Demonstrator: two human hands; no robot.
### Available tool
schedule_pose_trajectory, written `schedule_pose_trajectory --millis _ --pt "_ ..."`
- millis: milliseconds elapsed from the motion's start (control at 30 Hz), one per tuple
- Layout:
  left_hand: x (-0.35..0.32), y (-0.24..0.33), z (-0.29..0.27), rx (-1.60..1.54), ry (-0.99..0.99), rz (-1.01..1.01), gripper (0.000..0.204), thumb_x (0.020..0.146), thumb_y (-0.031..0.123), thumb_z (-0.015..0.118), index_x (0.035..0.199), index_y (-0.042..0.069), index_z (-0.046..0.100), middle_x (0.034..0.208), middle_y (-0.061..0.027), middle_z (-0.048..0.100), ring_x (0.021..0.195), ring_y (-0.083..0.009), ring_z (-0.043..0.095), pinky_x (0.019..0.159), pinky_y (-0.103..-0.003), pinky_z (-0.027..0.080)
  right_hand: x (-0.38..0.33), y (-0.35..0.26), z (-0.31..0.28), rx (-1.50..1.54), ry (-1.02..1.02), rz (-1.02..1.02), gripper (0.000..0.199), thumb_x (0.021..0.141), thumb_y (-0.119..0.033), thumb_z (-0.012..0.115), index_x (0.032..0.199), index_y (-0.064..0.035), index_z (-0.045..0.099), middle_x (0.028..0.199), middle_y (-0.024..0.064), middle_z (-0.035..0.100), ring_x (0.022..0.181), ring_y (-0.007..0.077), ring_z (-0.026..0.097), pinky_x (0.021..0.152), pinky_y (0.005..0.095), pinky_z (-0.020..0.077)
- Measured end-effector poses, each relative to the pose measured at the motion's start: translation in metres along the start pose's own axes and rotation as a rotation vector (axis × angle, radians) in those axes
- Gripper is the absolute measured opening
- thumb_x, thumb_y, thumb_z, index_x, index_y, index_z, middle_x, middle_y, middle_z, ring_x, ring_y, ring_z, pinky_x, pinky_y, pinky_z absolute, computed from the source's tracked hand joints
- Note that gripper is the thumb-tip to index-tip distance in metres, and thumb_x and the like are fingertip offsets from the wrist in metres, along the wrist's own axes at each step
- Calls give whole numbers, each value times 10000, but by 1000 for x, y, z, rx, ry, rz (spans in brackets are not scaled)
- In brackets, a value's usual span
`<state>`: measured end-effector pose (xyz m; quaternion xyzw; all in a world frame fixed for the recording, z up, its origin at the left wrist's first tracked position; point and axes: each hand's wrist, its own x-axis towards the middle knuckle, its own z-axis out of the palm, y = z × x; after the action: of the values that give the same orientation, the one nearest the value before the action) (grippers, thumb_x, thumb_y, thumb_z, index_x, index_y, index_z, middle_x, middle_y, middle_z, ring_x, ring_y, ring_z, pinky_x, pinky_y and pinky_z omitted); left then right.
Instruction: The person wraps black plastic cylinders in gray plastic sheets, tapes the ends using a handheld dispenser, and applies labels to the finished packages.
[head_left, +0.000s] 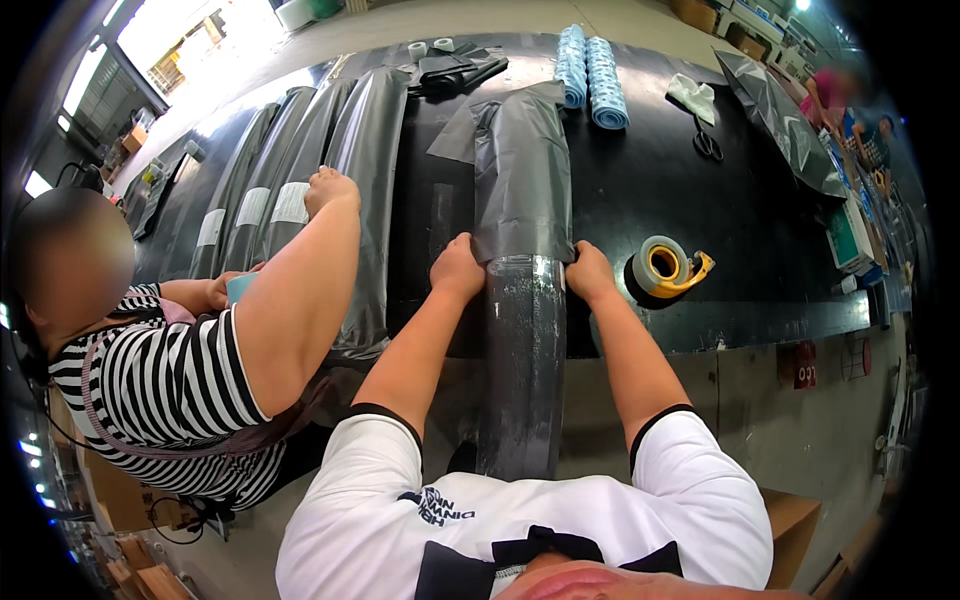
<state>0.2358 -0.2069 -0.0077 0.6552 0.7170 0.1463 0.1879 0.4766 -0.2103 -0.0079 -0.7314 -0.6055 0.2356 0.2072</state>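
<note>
A long dark glossy roll lies across the edge of a black worktable, reaching toward my body. A grey plastic bag covers its far part, and the bag's open edge sits between my hands. My left hand grips the bag's edge on the left side of the roll. Gripping the same edge on the right side is my right hand. A tape dispenser with a yellow handle lies just right of my right hand.
A person in a striped shirt stands at my left, one hand on several bagged rolls. Blue rolls, scissors, a pale cloth and another grey bag lie farther back. Other people work at far right.
</note>
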Motion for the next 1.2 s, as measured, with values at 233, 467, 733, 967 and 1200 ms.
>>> schedule_pose_trajectory --millis 233,467,733,967,1200 --pt "4 -12 31 -115 105 88 177 855 114 523 967 72 654 949 -207 670 973 -408 627 821 -492 500 0 13 22 154 190 -243 176 791 -128 514 881 -23 622 954 236 650 956 444 594 815 508 469" --pt "-18 20 -41 -374 588 486 147 741 28 615 884 60 625 849 -164 623 855 -383 605 756 -481 491 -41 -53 -71 261 434 -505 114 777 -38 528 881 -18 569 900 230 605 916 464 556 751 494 453" --pt "-156 -13 -57 -214 609 693 252 609 38 638 859 34 604 740 -157 577 809 -389 596 698 -456 496 -157 -6 -81 212 194 -612 289 669 12 611 953 -33 585 939 195 616 919 431 581 759 465 477" --pt "-254 -105 20 -162 123 816 157 659 112 637 800 47 615 697 -153 514 726 -355 557 628 -460 452 -259 81 -28 545 -246 -367 285 750 -164 732 979 -26 631 945 169 650 901 368 633 755 430 495" --pt "-259 -93 48 -320 -158 554 169 691 169 640 794 35 634 761 -172 565 780 -365 585 679 -456 478 -236 121 0 483 -671 -212 410 841 -186 752 1192 -11 633 1126 76 681 1029 135 609 859 324 492"
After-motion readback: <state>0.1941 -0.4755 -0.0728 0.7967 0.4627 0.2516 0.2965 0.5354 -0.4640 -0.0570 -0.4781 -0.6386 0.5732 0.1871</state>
